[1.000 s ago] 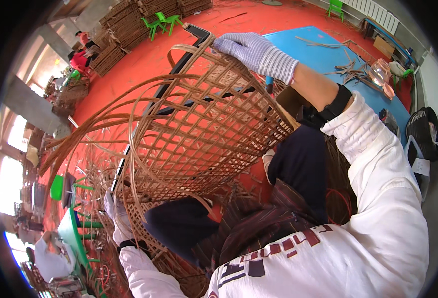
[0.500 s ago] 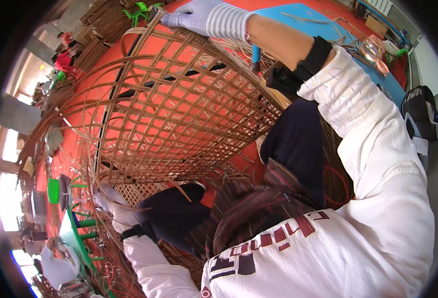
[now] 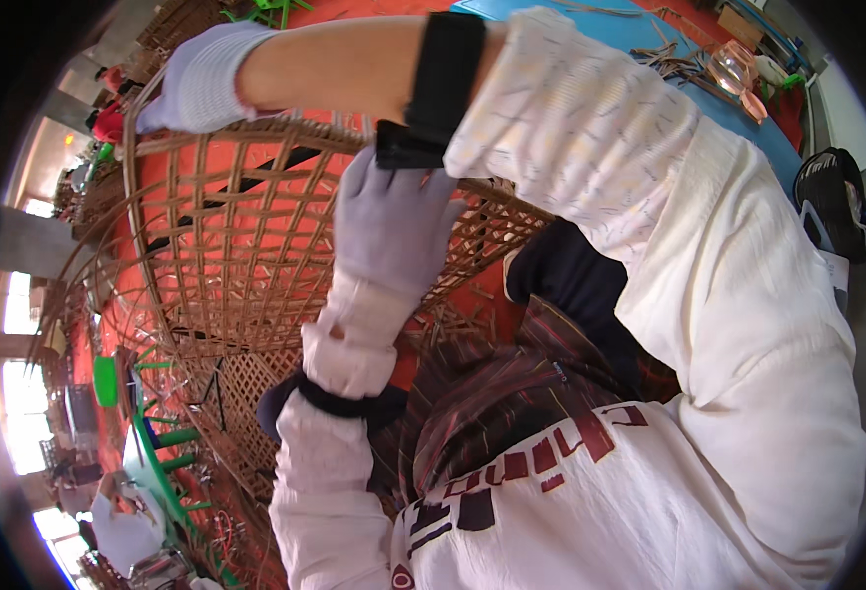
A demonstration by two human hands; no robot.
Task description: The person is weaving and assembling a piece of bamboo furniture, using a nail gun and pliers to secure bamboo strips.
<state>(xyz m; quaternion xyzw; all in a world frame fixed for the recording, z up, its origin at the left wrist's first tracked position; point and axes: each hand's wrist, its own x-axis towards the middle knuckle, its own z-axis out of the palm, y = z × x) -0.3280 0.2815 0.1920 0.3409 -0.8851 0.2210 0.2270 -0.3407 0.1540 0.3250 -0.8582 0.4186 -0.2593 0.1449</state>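
A blue mat (image 3: 649, 29) lies on the red floor (image 3: 109, 295), with loose cane strips (image 3: 674, 64) near its far edge.

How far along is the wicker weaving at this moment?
Done: the wicker frame already carries a full open lattice of crossed strips. In hand: the gloved right hand grips its top rim, and the gloved left hand presses on the weave. Left: loose strip ends stick out near the lower edge.

Both gloved hands, left hand (image 3: 394, 221) and right hand (image 3: 202, 88), grip the woven rattan frame (image 3: 236, 256).
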